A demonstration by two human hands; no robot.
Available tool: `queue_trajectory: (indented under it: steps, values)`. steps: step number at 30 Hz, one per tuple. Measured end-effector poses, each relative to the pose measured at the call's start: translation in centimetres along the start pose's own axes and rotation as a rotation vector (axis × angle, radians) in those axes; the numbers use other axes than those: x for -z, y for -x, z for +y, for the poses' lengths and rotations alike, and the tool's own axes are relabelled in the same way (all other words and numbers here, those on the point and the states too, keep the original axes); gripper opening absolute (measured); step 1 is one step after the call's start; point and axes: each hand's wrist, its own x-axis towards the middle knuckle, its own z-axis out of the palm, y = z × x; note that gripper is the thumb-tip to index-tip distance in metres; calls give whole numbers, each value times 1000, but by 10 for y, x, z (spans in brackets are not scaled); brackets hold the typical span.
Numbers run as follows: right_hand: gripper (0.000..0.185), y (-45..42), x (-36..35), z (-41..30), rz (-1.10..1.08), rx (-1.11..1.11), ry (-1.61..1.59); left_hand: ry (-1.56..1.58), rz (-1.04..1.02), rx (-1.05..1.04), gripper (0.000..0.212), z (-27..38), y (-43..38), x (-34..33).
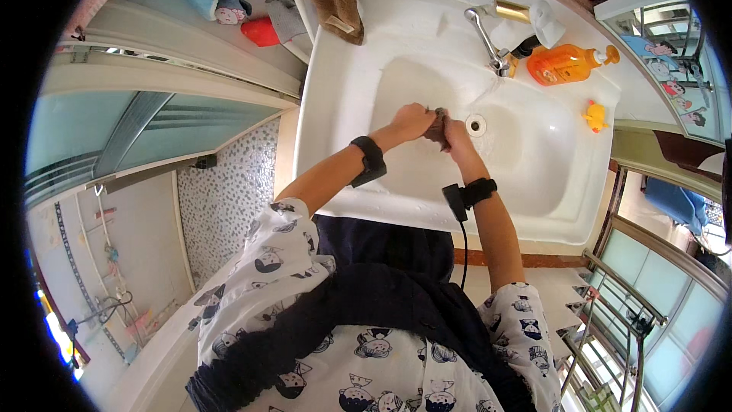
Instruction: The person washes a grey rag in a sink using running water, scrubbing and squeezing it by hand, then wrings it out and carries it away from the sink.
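Over the basin of a white sink (343,126), my left hand (413,120) and my right hand (457,136) are close together. Both are closed on a small dark, bunched-up cloth (437,130), which looks wet. The fingers are partly hidden by the backs of the hands. Just right of my right hand lies the round metal drain (476,125). Beyond the hands is a chrome faucet (486,40), with what looks like a thin stream of water below its spout. Each wrist wears a black strap.
An orange pump bottle (563,64) and a yellow rubber duck (595,117) are on the sink's right side. A brown towel (337,6) hangs over its far left corner. A black cable runs down from the right wrist strap.
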Motion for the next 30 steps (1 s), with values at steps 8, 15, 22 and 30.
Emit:
queue_trajectory:
  steps: [8,15,22,30]
  values:
    - [43,28,2,-32,-83,233,-165,209,181,-51,24,-8,21,54]
    - [20,22,-8,-87,544,895,154,-48,547,-312,19,-11,-17,113]
    - [43,-40,-38,-119,564,1338,624,-482,601,-444,34,-22,-51,165]
    - [46,-30,-56,-69,290,1323,763,-439,387,-293,39,-46,21,126]
